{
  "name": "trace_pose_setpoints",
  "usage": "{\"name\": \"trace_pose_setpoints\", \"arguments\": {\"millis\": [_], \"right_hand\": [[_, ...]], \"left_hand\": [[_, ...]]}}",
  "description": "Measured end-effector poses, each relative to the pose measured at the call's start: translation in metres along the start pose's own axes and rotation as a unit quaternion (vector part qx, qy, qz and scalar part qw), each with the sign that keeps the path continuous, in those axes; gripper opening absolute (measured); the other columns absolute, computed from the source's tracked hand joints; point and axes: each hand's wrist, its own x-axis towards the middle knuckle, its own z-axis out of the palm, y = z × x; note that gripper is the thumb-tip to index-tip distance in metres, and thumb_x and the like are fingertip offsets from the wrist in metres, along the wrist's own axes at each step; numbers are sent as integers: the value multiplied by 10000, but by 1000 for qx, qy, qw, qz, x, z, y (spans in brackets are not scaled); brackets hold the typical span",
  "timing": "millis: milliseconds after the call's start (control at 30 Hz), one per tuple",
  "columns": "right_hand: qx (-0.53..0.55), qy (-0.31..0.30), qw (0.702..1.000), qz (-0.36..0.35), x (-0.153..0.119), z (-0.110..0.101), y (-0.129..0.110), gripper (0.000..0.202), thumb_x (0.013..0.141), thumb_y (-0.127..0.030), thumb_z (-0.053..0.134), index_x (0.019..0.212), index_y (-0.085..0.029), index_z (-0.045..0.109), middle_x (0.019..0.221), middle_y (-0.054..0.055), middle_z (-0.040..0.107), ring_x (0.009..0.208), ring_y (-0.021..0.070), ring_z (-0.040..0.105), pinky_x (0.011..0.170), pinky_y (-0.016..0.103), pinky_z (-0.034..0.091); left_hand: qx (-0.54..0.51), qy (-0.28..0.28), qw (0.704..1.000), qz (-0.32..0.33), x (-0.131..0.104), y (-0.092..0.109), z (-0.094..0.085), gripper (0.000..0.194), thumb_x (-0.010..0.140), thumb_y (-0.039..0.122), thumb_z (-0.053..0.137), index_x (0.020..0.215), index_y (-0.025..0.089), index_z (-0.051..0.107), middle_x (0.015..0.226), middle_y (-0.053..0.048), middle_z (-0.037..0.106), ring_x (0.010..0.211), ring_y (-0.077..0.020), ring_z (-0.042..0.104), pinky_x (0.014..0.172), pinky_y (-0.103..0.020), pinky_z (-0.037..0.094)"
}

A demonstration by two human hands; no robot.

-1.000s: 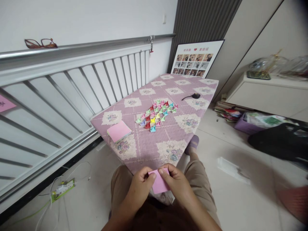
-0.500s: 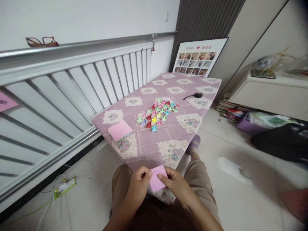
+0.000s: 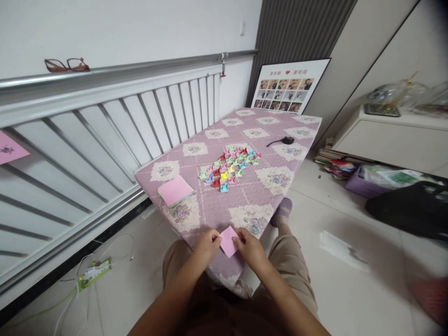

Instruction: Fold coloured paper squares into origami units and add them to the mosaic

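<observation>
A square of pink paper (image 3: 229, 242) is held between my two hands above the near corner of the table, turned so that one corner points away from me. My left hand (image 3: 209, 246) pinches its left corner. On the opposite side, my right hand (image 3: 245, 242) grips the right corner with the thumb on top. Further left lies a stack of coloured paper (image 3: 175, 190) with a pink sheet uppermost. Several small folded paper pieces (image 3: 224, 176) in red, green, yellow, blue and pink stand in rows at the middle of the table.
The table (image 3: 213, 214) wears a purple floral cloth. A black corded object (image 3: 288, 140) lies on its right side. White railings (image 3: 168, 114) run along the left, with glasses (image 3: 67, 65) on the pipe above. A power strip (image 3: 94, 274) is on the floor; a photo board (image 3: 287, 86) leans behind.
Both hands have moved forward, away from my body and over the table corner, carrying the pink paper. The paper has turned to a diamond position. The stack and folded pieces stay put.
</observation>
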Motion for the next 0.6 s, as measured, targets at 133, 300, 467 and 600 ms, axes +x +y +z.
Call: {"name": "trace_pose_setpoints", "arguments": {"millis": [133,300,467,600], "right_hand": [[-142,7,989,-47,13,3,17,225,811,-261,485,1005,-208,585,763,9,642,664,154,570,624,255,405],[-202,24,975,-86,16,6,32,210,827,-246,509,1009,-203,604,853,49,652,806,189,589,724,284,427],[-234,46,961,-139,15,8,40,203,869,-252,487,1016,-189,612,919,77,644,887,213,579,791,315,445],[-254,47,954,-154,14,8,37,219,878,-281,513,1042,-184,622,930,86,638,890,217,577,797,321,453]], "left_hand": [[54,-9,998,-8,20,-7,6,155,852,182,485,883,161,636,881,-29,692,769,-129,608,670,-215,417],[135,-17,990,-28,25,-16,10,175,875,264,494,942,184,633,933,-52,686,838,-176,614,733,-267,421],[192,-14,981,-28,22,-15,11,202,879,276,498,1031,189,599,1108,-84,616,1021,-201,565,888,-299,397],[231,-9,973,-8,23,-16,11,268,876,257,502,1131,208,568,1207,-77,549,1069,-197,538,920,-291,396]]}}
